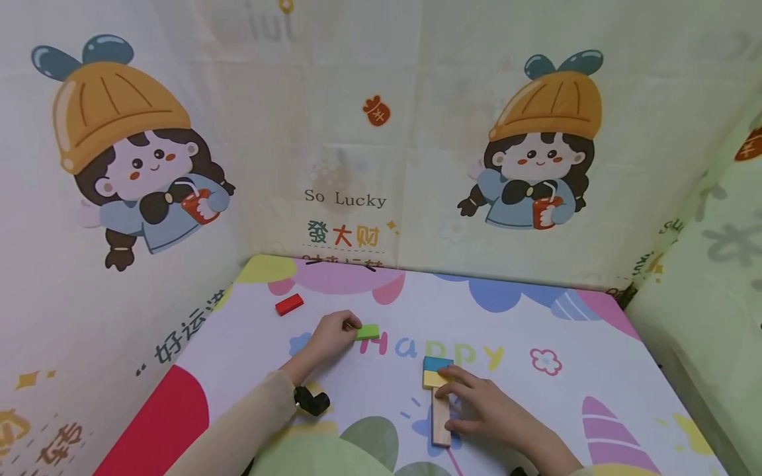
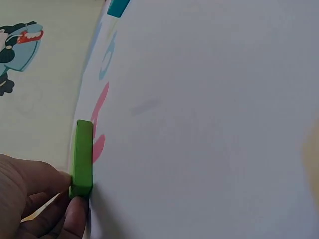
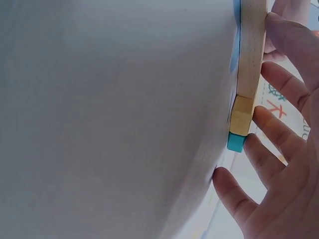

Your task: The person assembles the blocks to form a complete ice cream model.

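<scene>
My left hand [image 1: 333,332] pinches one end of a green block [image 1: 368,332] between thumb and fingers, low over the printed "H" on the table. In the left wrist view the block [image 2: 82,157] stretches away from the fingertips. My right hand [image 1: 491,410] has its fingers spread along three blocks laid together. A long plain wooden block [image 1: 440,423] points toward me, a yellow block [image 1: 433,379] lies across its far end, and a blue block [image 1: 437,363] sits against the yellow one. In the right wrist view, fingertips [image 3: 250,141] rest at the sides of these blocks.
A red block [image 1: 289,305] lies on the table at the back left. The white tabletop [image 1: 512,330] carries colourful prints and the word "Happy". Pale printed cloth walls [image 1: 417,152] rise at the back and both sides.
</scene>
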